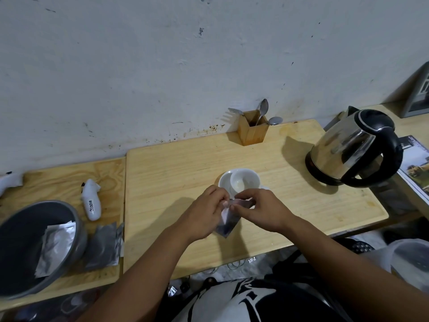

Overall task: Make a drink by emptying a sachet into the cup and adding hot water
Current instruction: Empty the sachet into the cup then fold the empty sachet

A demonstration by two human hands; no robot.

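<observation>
**Sachet pinched at its top edge, just short of the cup**

Here both sets of fingers are closed on the same silver sachet (228, 220): the left hand (206, 211) pinches its upper left corner, the right hand (260, 209) pinches the top edge from the other side, fingertips of the two hands nearly meeting. The sachet hangs tilted below them, its lower corner pointing down towards the bench (185, 163). Whether the top is torn cannot be told.

Just beyond the hands stands the white cup (243, 181) on its saucer, mouth up. To the right, well apart from the cup, sits a steel kettle (352, 149) with a black handle and lid. At the back edge, against the wall, a wooden holder (253, 131) carries spoons and a fork.

On the lower bench to the left, a grey bowl (25, 242) holds a sachet, more sachets (102, 247) lie beside it, and a small white labelled object (92, 201) lies behind them.
</observation>
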